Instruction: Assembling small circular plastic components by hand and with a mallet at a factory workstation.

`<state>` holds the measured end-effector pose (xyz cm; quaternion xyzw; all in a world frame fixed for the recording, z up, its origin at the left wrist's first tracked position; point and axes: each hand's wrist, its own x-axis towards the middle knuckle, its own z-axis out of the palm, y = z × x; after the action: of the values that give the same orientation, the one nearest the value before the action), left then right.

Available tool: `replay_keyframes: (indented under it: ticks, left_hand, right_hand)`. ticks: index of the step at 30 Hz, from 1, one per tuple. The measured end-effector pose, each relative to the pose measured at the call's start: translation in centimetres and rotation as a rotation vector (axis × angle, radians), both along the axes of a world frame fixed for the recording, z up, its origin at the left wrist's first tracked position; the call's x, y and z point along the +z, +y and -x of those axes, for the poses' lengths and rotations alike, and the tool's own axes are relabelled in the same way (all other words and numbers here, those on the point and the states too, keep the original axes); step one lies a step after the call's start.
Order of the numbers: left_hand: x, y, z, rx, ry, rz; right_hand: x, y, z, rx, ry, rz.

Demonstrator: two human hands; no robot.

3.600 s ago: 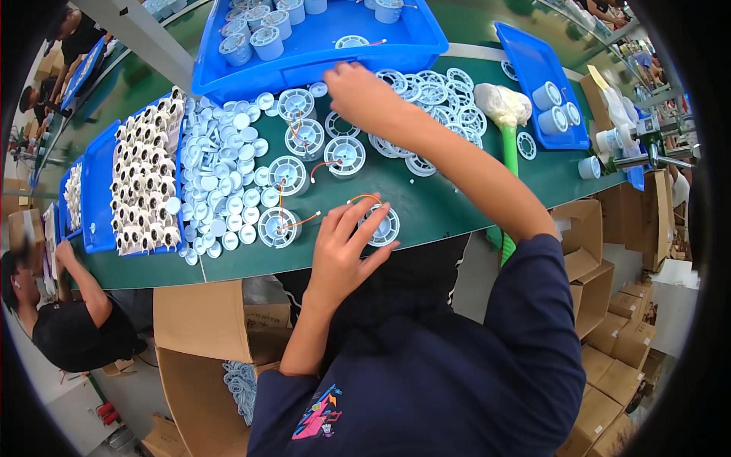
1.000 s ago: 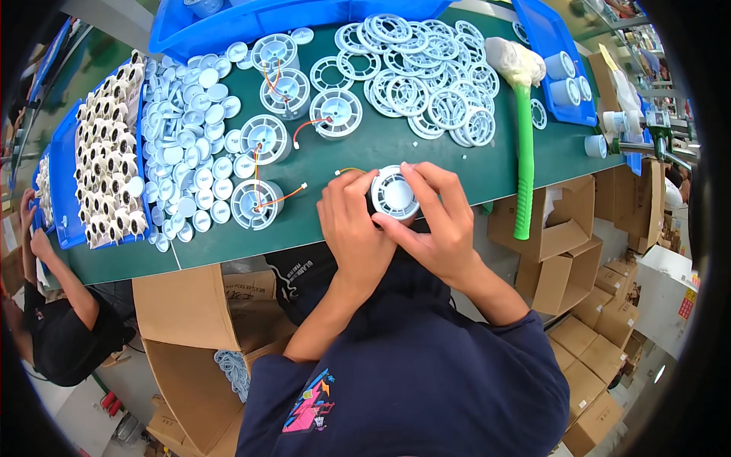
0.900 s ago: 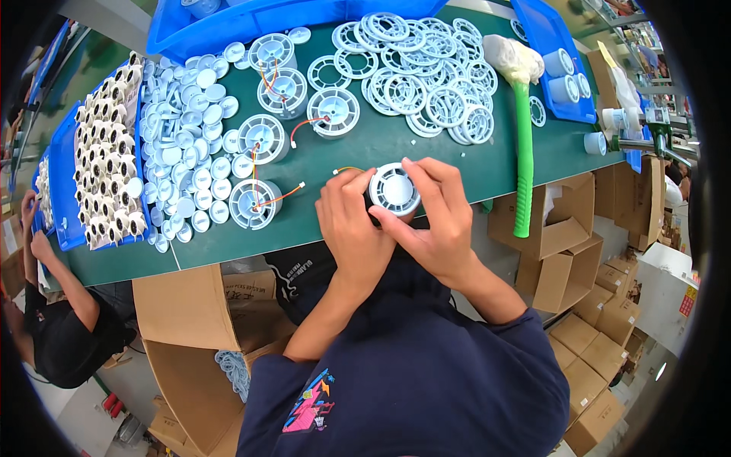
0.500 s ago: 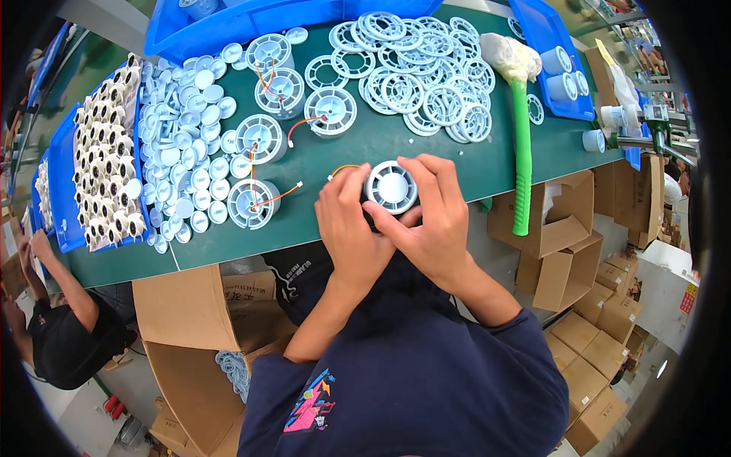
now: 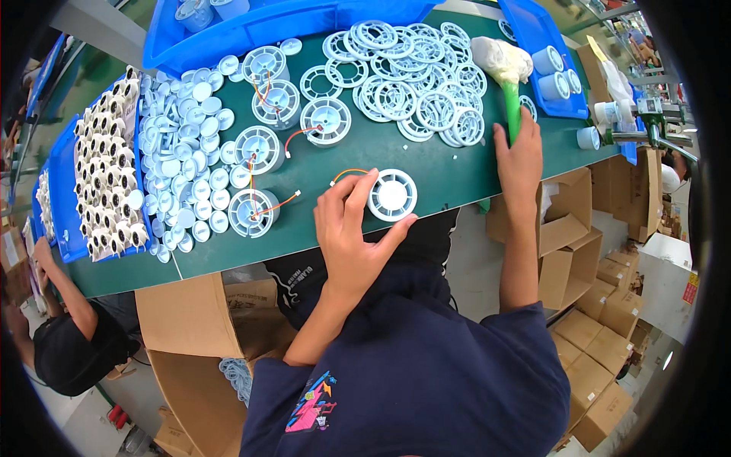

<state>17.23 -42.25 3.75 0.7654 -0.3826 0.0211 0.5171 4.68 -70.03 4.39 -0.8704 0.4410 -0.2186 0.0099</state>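
Rnd housing (image 5: pixel 393 196), blue-wht, slotted top, solid ctr

— Is the white-topped housing (image 5: pixel 393 195) plastic?
— It looks so, smooth; the mallet handle (image 5: pixel 511 105) too;
— And the blue bin (image 5: pixel 304 27)?
— Slightly glossy plastic; the carton (image 5: pixel 179 316), matt cardboard; the shirt (image 5: pixel 434 373), matt cloth.

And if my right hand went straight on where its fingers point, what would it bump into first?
Probably the green handle, since your right hand is right over it; next along comes the mallet's pale, wrapped head. One view makes height hard to judge.
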Motion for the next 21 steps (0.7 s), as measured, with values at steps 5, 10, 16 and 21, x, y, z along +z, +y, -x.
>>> replay_keyframes:
  ticks: [5, 10, 16, 21]
  left_hand:
    - [0.1, 0.2, -0.1, -0.010, 0.070, -0.015]
    - [0.6, 0.3, 0.0, -0.034, 0.112, -0.035]
    - [1.6, 0.2, 0.4, -0.029, 0.201, -0.043]
    - [1.3, 0.1, 1.0, 0.004, 0.168, -0.063]
  right_hand:
    - [1.7, -1.2, 0.7, 0.018, -0.181, -0.303]
    - [4.2, 1.8, 3.2, 0.118, -0.699, -0.479]
    - [7.8, 5.3, 3.1, 0.346, -0.652, -0.650]
    - [8.2, 8.2, 0.4, 0.634, -0.093, -0.678]
